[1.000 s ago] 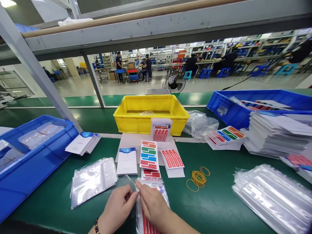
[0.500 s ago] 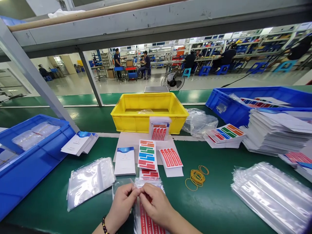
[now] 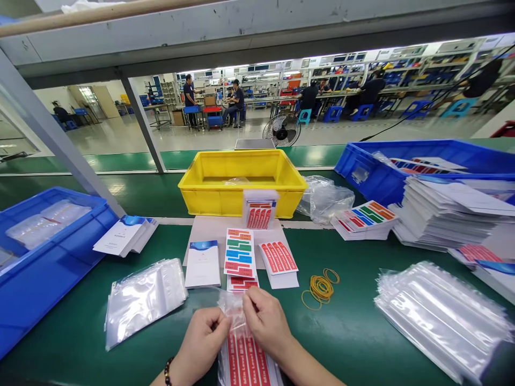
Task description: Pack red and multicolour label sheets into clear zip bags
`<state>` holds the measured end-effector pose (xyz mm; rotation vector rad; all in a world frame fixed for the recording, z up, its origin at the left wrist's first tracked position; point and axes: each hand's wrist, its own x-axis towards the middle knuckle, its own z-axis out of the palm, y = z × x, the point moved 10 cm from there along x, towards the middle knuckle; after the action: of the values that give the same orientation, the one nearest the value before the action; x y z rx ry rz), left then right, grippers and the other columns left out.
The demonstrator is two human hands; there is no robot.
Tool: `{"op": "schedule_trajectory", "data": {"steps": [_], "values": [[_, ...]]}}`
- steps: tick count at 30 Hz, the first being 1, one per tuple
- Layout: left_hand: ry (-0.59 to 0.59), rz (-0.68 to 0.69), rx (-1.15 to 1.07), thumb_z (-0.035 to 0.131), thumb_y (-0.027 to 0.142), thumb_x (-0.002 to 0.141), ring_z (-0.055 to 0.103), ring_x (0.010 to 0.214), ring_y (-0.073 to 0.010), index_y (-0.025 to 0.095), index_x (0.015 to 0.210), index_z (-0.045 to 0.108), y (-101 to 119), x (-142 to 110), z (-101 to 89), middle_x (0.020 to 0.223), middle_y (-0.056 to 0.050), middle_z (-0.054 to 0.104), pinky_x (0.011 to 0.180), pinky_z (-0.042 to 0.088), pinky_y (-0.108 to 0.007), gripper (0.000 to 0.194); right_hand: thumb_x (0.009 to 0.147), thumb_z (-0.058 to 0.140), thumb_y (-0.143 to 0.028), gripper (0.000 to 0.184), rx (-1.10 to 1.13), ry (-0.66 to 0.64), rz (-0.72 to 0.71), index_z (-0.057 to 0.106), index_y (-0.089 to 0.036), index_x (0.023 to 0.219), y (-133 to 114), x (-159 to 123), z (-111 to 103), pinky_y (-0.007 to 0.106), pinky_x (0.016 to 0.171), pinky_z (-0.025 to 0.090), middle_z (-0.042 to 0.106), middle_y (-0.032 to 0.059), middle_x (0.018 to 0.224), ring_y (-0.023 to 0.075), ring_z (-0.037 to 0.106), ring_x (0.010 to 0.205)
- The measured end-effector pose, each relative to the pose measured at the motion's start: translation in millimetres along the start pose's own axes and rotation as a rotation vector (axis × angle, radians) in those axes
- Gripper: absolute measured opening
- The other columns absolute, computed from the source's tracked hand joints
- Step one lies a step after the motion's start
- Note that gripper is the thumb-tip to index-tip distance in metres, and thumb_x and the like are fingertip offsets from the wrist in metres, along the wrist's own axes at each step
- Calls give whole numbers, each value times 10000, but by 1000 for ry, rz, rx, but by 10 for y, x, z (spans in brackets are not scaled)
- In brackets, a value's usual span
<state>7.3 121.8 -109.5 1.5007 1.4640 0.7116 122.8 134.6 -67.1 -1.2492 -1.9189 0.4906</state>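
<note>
Two hands meet near the middle of the near side, the left hand (image 3: pixel 204 338) and the right hand (image 3: pixel 269 321) both curled, thumbs and fingers pinching clear plastic (image 3: pixel 233 308) between them. Just below it, on the green surface (image 3: pixel 341 346), lies a red-striped label sheet (image 3: pixel 247 362) printed "Max Level" and "Min Level" under clear film; whether both pieces of plastic are one bag I cannot tell. Just beyond the hands, from left to right, sit a white booklet (image 3: pixel 202 268), multicoloured sticker sheets (image 3: pixel 240 253) and red sticker sheets (image 3: pixel 278 259). Yellow rubber bands (image 3: pixel 321 289) lie to the right, flat clear bags (image 3: pixel 140 303) to the left, and a yellow bin (image 3: pixel 209 202) stands farther off.
</note>
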Motion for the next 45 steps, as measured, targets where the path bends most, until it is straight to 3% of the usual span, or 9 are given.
{"op": "schedule_trajectory", "data": {"steps": [5, 9, 13, 16, 25, 34, 37, 41, 45], "values": [[68, -72, -130, 469, 441, 748, 272, 470, -93, 204, 463, 311, -85, 58, -105, 459, 55, 315, 463, 230, -230, 403, 822, 478, -343, 276, -12, 5, -325, 522, -145, 1009, -436, -129, -39, 315, 645, 441, 554, 100, 879, 209, 521, 758], [98, -43, -106, 445, 448, 796, 334, 464, -109, 204, 479, 354, -46, 47, -210, 451, 48, 350, 471, 291, -234, 410, 835, 360, -119, 230, -157, -68, -408, 575, -166, 904, -523, -208, 96, 306, 593, 413, 570, 87, 786, 196, 503, 671], [203, 397, 188, 456, 301, 830, 522, 833, -217, 195, 839, 576, 491, -142, -458, 838, -71, 609, 783, 400, -333, 160, 854, 336, -124, 250, 9, -174, -352, 580, -171, 887, -446, -134, 83, 269, 571, 412, 578, 55, 707, 169, 518, 630], [-57, 596, 436, 486, 202, 808, 512, 896, -226, 218, 912, 602, 710, -284, -306, 840, -64, 628, 907, 336, -385, 157, 860, 372, -152, 211, 159, -343, -294, 572, -190, 807, -439, -104, 76, 229, 583, 417, 595, 28, 715, 142, 545, 647], [-209, 71, 333, 531, 286, 756, 479, 591, -132, 187, 646, 552, 111, -269, -551, 612, 21, 552, 564, 352, -223, 149, 861, 440, -182, 175, 80, -477, -335, 567, -188, 741, -637, 68, 216, 233, 642, 441, 584, 17, 759, 137, 542, 700], [-185, -84, -77, 581, 385, 718, 347, 473, -76, 159, 524, 483, -447, -234, -376, 477, 69, 396, 462, 255, -192, 314, 670, 661, -191, 379, -511, -408, -457, 579, -82, 1024, -484, 546, 1079, 551, 979, 279, 596, 144, 922, 306, 511, 944], [-105, -119, -289, 583, 552, 687, 313, 428, -63, 138, 605, 563, -567, -225, -414, 446, 69, 405, 427, 223, -189, 422, 723, 576, -162, 86, -491, -388, -449, 630, -133, 783, -499, 563, 1031, 528, 988, 282, 593, 91, 777, 250, 528, 823], [-75, -353, -802, 369, 743, 701, 336, 315, -64, 107, 890, 610, -837, -205, -322, 401, 51, 459, 338, 230, -175, 705, 749, 509, -147, 123, -335, -333, -502, 609, -174, 682, -758, 357, 729, 508, 999, 269, 558, 48, 717, 203, 514, 764], [-139, -464, -1113, 486, 518, 793, 632, 512, -189, 73, 967, 599, -863, -193, -168, 606, -87, 675, 453, 463, -254, 491, 779, 523, -237, 113, -112, -395, -575, 613, -198, 834, -910, 125, 476, 492, 1017, 251, 568, 32, 817, 182, 526, 800]]}}
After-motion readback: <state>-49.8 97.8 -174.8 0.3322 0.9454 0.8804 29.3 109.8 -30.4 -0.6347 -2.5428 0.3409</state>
